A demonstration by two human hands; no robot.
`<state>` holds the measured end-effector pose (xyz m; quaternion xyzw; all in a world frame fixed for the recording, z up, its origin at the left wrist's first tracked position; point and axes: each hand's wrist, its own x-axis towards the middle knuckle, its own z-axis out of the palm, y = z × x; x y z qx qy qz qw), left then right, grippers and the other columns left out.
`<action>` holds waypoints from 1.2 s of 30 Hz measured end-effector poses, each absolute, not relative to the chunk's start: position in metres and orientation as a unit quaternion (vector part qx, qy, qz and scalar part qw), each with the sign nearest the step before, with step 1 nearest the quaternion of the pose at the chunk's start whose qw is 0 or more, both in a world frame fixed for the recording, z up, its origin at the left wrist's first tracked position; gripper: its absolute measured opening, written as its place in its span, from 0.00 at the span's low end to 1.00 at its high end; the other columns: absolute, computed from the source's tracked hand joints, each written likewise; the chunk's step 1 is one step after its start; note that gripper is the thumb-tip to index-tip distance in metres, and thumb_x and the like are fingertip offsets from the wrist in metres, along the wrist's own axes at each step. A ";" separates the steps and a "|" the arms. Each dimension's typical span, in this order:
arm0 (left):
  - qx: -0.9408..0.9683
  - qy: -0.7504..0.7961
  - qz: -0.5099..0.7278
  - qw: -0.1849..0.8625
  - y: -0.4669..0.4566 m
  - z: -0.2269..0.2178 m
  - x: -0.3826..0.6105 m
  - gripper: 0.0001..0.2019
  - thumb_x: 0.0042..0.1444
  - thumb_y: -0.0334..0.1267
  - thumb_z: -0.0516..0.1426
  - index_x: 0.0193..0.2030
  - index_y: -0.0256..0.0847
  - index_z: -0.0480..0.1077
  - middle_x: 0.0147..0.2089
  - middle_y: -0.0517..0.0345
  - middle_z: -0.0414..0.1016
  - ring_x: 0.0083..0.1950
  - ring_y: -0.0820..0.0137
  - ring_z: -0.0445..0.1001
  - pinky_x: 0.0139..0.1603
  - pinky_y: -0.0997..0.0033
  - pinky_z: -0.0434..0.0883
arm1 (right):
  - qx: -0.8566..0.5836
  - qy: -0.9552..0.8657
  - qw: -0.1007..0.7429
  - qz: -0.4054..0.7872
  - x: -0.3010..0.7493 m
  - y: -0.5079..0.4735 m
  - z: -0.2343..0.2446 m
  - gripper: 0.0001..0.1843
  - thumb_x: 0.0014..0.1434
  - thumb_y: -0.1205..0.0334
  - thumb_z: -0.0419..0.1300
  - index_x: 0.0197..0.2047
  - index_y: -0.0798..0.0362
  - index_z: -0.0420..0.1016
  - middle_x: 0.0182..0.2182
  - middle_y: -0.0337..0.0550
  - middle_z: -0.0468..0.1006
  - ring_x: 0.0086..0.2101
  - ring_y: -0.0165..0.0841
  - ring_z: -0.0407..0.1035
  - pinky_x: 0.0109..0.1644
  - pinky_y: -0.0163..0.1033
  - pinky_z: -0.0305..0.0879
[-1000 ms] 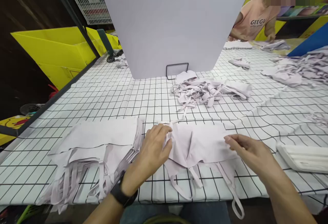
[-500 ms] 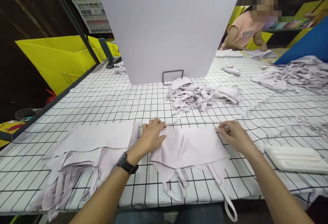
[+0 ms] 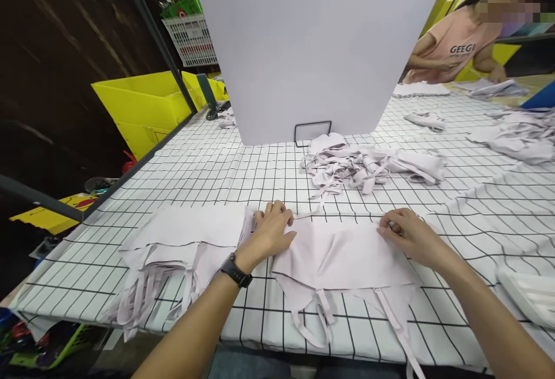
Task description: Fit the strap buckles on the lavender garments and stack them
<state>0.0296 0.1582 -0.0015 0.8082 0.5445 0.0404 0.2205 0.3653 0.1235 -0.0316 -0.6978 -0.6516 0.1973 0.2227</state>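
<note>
Along the garment (image 3: 355,254) edge, left hand (image 3: 272,231) and right hand (image 3: 407,236) well apart

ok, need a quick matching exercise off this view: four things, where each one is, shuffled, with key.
1. neat fabric stack
2. dark watch
3. right hand
4. tangled fabric pile

A. at the far right corner of the spread fabric piece
B. on the left wrist
C. near the foot of the white panel
D. left of the left hand

Pairs: 1-D, 2-B, 3-A, 4-C
</note>
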 end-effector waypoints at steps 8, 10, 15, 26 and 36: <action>0.783 0.589 0.045 0.195 0.161 -0.006 0.035 0.03 0.59 0.31 0.55 0.40 0.41 0.66 0.53 0.50 0.69 0.58 0.57 0.65 0.56 0.52 0.61 | -0.712 -0.530 0.357 0.292 0.377 0.100 -0.022 0.19 0.54 0.41 0.63 0.39 0.48 0.74 0.31 0.43 0.80 0.31 0.38 0.72 0.33 0.40 0.67; 0.767 0.617 0.061 0.166 0.158 -0.005 0.038 0.12 0.57 0.27 0.54 0.48 0.41 0.65 0.56 0.48 0.67 0.59 0.57 0.64 0.57 0.53 0.61 | -0.721 -0.504 0.379 0.288 0.376 0.097 -0.022 0.21 0.50 0.43 0.65 0.40 0.49 0.75 0.32 0.44 0.81 0.32 0.40 0.74 0.35 0.42 0.68; 0.724 0.669 0.064 0.155 0.155 -0.005 0.045 0.08 0.61 0.39 0.56 0.44 0.38 0.68 0.57 0.42 0.66 0.61 0.50 0.63 0.59 0.45 0.60 | -0.735 -0.473 0.392 0.286 0.360 0.100 -0.025 0.24 0.43 0.46 0.65 0.41 0.49 0.75 0.28 0.42 0.77 0.29 0.38 0.71 0.30 0.41 0.66; 0.673 0.658 0.236 0.242 0.138 0.011 0.032 0.03 0.56 0.31 0.58 0.32 0.40 0.69 0.45 0.50 0.76 0.52 0.57 0.72 0.50 0.55 0.66 | -0.706 -0.450 0.454 0.305 0.346 0.074 0.016 0.24 0.41 0.48 0.75 0.39 0.53 0.83 0.30 0.44 0.81 0.32 0.38 0.74 0.33 0.41 0.73; 0.671 0.498 0.502 0.223 0.144 0.133 -0.008 0.05 0.46 0.27 0.58 0.30 0.39 0.70 0.21 0.64 0.73 0.25 0.72 0.69 0.28 0.73 0.62 | -0.592 -0.496 0.615 0.158 0.309 0.071 0.138 0.19 0.34 0.52 0.76 0.30 0.51 0.83 0.28 0.42 0.79 0.31 0.36 0.71 0.35 0.43 0.71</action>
